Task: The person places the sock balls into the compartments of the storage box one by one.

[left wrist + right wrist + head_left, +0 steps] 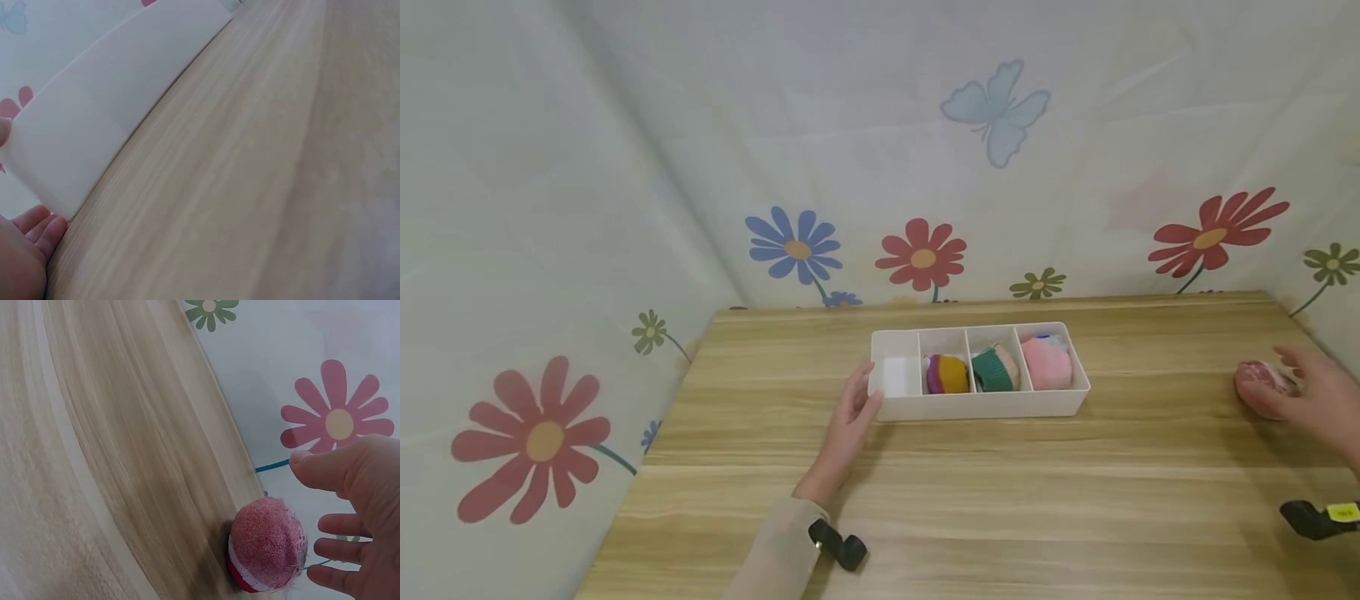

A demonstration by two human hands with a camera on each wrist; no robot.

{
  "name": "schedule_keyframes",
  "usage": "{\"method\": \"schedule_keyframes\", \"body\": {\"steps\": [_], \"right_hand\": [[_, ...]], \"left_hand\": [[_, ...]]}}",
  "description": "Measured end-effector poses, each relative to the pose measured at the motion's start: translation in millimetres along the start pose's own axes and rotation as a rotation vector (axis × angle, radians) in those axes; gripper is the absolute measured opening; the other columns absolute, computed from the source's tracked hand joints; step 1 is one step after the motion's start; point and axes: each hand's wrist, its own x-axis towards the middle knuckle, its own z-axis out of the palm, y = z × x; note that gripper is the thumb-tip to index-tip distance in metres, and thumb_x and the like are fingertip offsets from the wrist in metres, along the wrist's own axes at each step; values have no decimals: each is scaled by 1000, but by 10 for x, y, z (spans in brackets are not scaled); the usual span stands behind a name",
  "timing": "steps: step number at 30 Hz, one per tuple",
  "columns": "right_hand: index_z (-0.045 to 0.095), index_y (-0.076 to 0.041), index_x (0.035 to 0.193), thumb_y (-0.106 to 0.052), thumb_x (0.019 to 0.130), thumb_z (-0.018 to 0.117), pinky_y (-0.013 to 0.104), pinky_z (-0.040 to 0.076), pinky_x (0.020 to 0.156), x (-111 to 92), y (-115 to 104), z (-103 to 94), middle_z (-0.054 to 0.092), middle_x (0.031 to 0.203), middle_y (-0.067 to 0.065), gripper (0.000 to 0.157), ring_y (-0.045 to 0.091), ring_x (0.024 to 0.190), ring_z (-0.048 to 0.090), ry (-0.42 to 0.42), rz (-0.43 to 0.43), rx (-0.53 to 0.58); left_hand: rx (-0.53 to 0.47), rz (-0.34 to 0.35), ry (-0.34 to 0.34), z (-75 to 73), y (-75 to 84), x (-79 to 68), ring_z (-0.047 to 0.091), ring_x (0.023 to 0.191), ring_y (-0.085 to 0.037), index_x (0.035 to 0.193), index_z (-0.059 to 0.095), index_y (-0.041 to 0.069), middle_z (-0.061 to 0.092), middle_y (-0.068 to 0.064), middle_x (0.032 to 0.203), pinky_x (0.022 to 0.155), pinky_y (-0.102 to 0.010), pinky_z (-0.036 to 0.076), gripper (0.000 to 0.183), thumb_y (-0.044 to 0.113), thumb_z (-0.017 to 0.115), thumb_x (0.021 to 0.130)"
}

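Observation:
A white divided storage box stands on the table. My left hand touches its left end, thumb near the front corner and fingers along the end wall. In the left wrist view, fingertips lie at the box's lower corner. Rolled socks fill three compartments: purple and yellow, green and beige, pink. The leftmost compartment holds nothing. At the far right, my right hand hovers beside a fuzzy reddish-pink rolled sock with a white band, fingers spread and apart from it in the right wrist view.
The wood-grain table meets a flower-printed cloth at its back and sides. Black camera mounts sit on both wrists.

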Motion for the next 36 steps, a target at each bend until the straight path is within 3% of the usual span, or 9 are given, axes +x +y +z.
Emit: {"method": "schedule_keyframes", "body": {"steps": [11,20,29,36], "right_hand": [[25,24,126,-30,87,65,66,29,80,-36,164,32,32,111,47,78,56,100,33,-42,21,-49],[28,24,124,-31,85,68,66,33,76,-53,210,167,34,109,44,78,54,93,36,-67,9,-59],[30,24,123,-34,83,70,66,35,76,-79,275,163,36,108,46,81,56,93,39,-90,21,-61],[32,22,123,-34,81,72,66,35,76,29,238,150,38,110,44,80,55,95,40,-92,-3,-62]], "left_hand": [[0,24,-14,54,-12,47,47,114,-34,143,29,5,40,-27,135,95,-48,37,49,14,47,98],[26,-5,11,-7,-76,-3,48,113,-33,143,33,13,44,-21,134,95,-47,37,48,19,49,98],[26,-4,0,30,-49,-2,49,113,-32,143,32,11,45,-21,132,95,-47,37,49,17,48,98],[6,-4,23,26,-31,14,49,113,-30,142,33,10,45,-21,132,96,-45,37,48,16,49,98]]}}
